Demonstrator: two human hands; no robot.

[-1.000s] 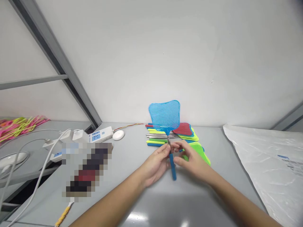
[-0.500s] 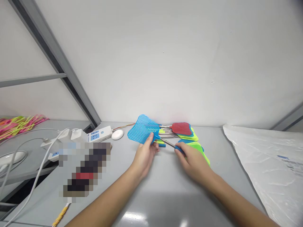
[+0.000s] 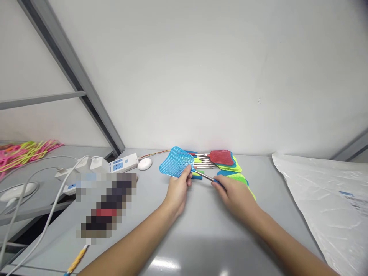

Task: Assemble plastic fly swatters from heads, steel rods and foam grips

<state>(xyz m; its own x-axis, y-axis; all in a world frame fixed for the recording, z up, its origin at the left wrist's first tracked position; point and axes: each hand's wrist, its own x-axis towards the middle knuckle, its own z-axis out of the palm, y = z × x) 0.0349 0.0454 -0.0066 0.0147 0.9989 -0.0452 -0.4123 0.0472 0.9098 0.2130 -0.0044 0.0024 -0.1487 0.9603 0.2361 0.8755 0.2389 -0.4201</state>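
We see a pale wall (image 3: 184,69) behind a shiny grey table (image 3: 184,249). Over the table we have a blue fly swatter (image 3: 181,162), its head (image 3: 174,161) perforated, its rod (image 3: 205,176) metallic; the left hand (image 3: 176,193) pinches its neck (image 3: 193,168), the right hand (image 3: 236,192) grips its handle (image 3: 217,181).

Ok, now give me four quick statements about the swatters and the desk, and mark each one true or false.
The left hand grips the blue swatter near the base of its head. True.
The right hand is empty. False: it holds that swatter's handle.
The red swatter head is right of the blue one. True.
The white oval object lies right of the red head. False: it lies left, beside the power strip.
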